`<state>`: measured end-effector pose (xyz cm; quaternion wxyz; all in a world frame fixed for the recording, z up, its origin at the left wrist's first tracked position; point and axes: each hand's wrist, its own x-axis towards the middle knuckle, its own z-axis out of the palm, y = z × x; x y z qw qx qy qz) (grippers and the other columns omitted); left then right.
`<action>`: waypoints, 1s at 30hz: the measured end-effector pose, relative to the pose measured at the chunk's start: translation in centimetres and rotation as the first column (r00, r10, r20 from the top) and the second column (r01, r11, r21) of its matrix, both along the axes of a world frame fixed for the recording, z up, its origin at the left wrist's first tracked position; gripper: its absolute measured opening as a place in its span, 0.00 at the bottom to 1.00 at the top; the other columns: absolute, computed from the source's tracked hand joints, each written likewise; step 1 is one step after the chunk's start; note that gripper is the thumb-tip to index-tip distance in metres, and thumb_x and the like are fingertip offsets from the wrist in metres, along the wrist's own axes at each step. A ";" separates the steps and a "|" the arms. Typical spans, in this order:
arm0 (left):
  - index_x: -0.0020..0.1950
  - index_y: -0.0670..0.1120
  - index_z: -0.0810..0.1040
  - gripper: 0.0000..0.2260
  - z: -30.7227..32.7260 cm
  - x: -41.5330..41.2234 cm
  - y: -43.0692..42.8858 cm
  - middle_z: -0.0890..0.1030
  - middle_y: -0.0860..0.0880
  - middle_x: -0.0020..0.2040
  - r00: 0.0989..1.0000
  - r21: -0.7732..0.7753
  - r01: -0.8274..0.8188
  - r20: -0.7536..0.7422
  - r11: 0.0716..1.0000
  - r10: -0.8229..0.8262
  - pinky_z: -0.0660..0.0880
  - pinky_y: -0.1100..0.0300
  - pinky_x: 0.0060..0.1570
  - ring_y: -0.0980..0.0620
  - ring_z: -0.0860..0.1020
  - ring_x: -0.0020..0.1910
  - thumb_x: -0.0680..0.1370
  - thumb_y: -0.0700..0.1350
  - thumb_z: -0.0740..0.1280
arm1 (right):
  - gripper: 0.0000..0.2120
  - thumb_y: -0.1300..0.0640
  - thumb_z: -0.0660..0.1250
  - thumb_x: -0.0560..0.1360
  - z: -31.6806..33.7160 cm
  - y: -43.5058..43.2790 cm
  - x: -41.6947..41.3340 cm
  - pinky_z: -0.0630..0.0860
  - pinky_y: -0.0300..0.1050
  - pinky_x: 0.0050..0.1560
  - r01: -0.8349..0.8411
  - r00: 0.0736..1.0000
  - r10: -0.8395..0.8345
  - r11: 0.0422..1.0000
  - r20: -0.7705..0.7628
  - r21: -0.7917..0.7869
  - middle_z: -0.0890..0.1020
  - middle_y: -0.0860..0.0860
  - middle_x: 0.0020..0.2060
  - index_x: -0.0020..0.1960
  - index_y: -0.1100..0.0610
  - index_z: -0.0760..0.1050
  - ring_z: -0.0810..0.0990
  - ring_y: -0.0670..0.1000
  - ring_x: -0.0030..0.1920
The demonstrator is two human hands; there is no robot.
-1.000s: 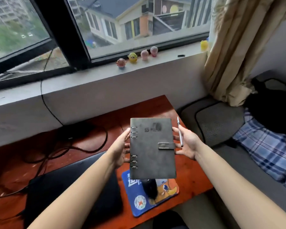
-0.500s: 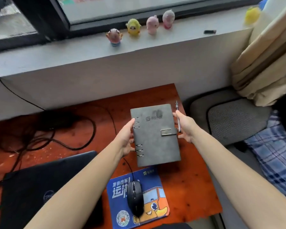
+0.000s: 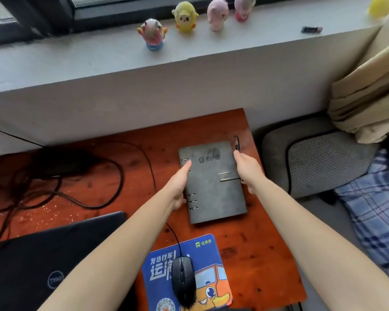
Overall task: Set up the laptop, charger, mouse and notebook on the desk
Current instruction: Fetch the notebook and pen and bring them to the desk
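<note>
Hands, two point(image 3: 180, 185) point(image 3: 245, 167), hold one notebook point(image 3: 213, 182) beside one pen point(image 3: 237, 143).

Two bare forearms come up from the bottom of the frame, no sleeves, no watch, no rings. The left hand point(image 3: 179, 185) and right hand point(image 3: 247, 170), mid-frame, are ungloved, with short plain nails; nothing is worn anywhere in view.

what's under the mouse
The black mouse sits on a blue printed mouse pad, which lies on the red-brown desk. The mouse covers part of the pad's print, so that part cannot be read.
</note>
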<state>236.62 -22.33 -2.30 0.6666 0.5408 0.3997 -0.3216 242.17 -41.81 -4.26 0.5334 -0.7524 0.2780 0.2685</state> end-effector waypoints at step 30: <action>0.81 0.52 0.53 0.34 2.5 -20.2 12.5 0.49 0.45 0.82 0.800 0.808 0.419 -0.113 0.414 -0.589 0.51 0.45 0.76 0.47 0.45 0.80 0.79 0.68 0.52 | 0.10 0.52 0.66 0.76 3.2 10.3 -12.4 0.73 0.46 0.53 -0.485 0.839 0.533 0.824 0.109 -0.293 0.84 0.56 0.51 0.52 0.54 0.82 0.79 0.60 0.58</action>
